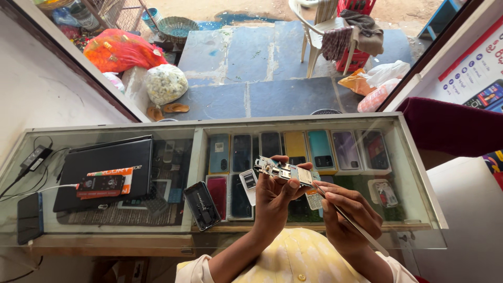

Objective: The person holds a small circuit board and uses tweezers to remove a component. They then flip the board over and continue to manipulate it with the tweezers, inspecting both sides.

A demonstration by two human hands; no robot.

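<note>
My left hand (272, 196) holds up an opened small phone with its circuit board (285, 171) bare, gripping it from below with the fingers curled around its edges. My right hand (348, 212) pinches a thin metal tool (361, 230). The tool's tip meets the right end of the board. Both hands hover above a glass display counter (419, 178). A keypad piece (314, 200) lies on the glass just under the board.
On the glass lie a black phone shell (201, 205), a white part (249, 183), a closed laptop (105, 167) with a small boxed item (104, 183) on it, a dark phone (29, 217) and a charger (34, 157). Several phones are shelved beneath. Another person's maroon sleeve (450, 128) reaches in at right.
</note>
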